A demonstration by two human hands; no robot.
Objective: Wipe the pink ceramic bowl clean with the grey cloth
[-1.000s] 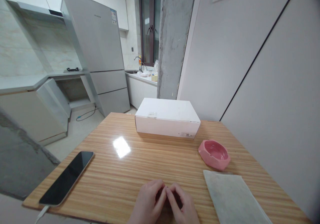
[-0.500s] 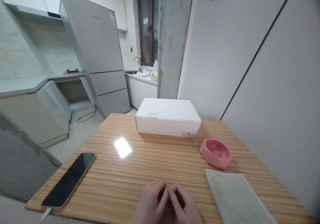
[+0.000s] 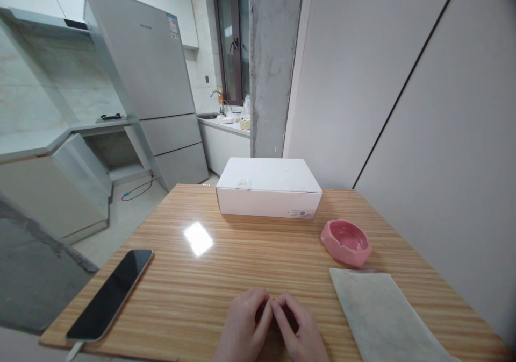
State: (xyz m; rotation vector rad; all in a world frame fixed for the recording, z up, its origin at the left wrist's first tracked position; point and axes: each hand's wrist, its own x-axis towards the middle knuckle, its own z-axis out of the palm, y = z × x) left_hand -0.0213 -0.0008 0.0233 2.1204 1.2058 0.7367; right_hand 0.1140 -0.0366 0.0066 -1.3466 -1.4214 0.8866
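My left hand (image 3: 244, 324) and my right hand (image 3: 298, 327) rest together on the near edge of the wooden table (image 3: 226, 276). Their curled fingertips touch each other, with a dark gap between the palms; I cannot make out anything inside. A black phone (image 3: 110, 293) on a white cable lies at the left, apart from my hands. A grey-white cloth (image 3: 379, 313) lies just right of my right hand. A pink dish (image 3: 345, 242) sits beyond the cloth. A closed white box (image 3: 268, 194) stands at the far middle.
The table stands against a white wall (image 3: 423, 136) on the right. Past its far edge are a concrete pillar (image 3: 270, 66), a tall grey fridge (image 3: 157, 87), a counter with a sink (image 3: 226, 120) and open floor at the left.
My hands have stayed together in the same spot. The view has shifted a little, so the things on the table sit slightly differently in the picture.
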